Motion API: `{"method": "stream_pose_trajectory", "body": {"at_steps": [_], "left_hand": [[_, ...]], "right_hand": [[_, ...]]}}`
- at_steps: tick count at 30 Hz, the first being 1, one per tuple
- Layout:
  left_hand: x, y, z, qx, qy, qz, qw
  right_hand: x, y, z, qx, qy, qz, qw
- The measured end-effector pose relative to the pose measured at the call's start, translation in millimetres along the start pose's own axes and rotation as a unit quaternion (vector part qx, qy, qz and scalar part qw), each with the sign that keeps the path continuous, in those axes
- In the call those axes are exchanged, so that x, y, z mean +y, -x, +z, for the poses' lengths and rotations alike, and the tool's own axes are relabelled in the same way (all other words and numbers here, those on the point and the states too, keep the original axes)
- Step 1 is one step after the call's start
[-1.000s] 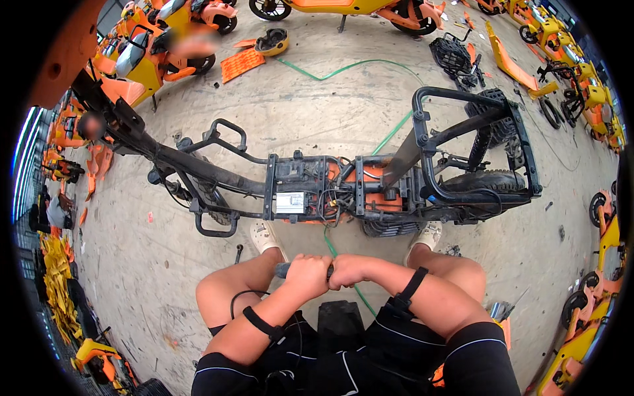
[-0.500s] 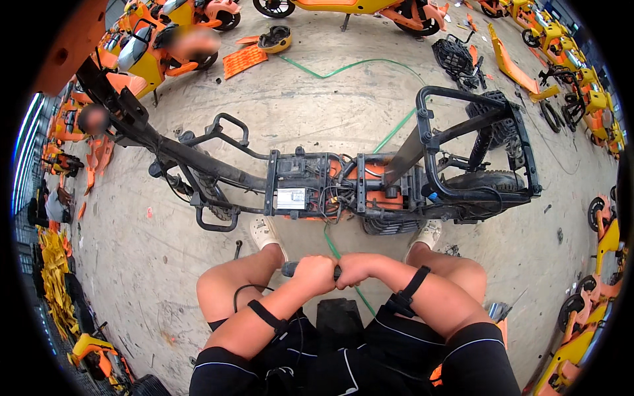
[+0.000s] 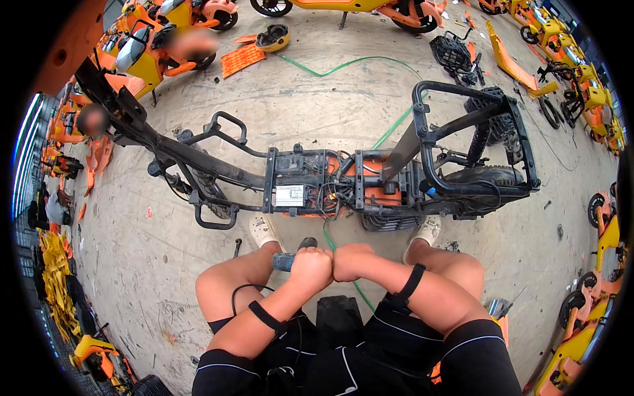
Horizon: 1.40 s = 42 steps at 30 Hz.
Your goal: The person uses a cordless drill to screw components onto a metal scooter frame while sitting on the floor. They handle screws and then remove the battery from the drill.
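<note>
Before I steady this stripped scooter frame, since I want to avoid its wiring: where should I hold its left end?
Probably the near black tube loop, coming from your own side: it bends out toward you as a slim, open bar, apart from the bunched wires to its right.

Tool (image 3: 282,262) — black and, seemingly, dull blue

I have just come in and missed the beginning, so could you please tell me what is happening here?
A person's left hand is closed around a dark and blue tool. The right hand meets it, but what those fingers grip is hidden. Both hands are over the space between the knees, not touching the bare scooter frame in front. Wires and a silver box lie exposed in its middle. Other scooters stand around.
</note>
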<state>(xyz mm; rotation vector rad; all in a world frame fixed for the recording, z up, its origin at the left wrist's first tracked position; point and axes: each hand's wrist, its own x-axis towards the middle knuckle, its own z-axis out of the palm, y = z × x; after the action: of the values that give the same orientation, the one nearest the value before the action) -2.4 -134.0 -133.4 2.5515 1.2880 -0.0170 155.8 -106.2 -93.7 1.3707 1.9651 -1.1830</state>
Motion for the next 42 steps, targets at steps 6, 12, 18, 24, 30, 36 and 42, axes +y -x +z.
{"method": "stream_pose_trajectory", "body": {"at_steps": [6,12,18,24,30,36,42], "left_hand": [[0.8,-1.3,-4.9,0.016,0.015,-0.006,1.000],[-1.9,-1.2,-0.2,-0.005,0.027,-0.026,0.999],[-2.2,-3.1,0.1,-0.001,0.037,-0.040,0.999],[-0.7,-3.5,-3.0,0.003,0.056,-0.059,0.997],[-3.9,-8.1,-1.8,-0.029,0.059,-0.072,0.995],[-3.6,-10.6,-7.3,-0.081,0.065,-0.095,0.990],[-4.9,-15.9,-10.9,-0.096,0.065,-0.100,0.988]], "right_hand": [[-7.9,9.8,-8.4,0.001,0.043,0.019,0.999],[-7.4,7.1,-0.4,0.051,0.062,0.004,0.997],[-4.8,3.6,6.4,0.095,0.083,-0.010,0.992],[3.6,-4.9,18.6,0.157,0.079,-0.047,0.983],[5.8,-8.5,20.8,0.184,0.082,-0.052,0.978],[13.2,-19.3,31.5,0.220,0.107,-0.091,0.965],[14.8,-20.7,30.9,0.261,0.111,-0.094,0.954]]}}
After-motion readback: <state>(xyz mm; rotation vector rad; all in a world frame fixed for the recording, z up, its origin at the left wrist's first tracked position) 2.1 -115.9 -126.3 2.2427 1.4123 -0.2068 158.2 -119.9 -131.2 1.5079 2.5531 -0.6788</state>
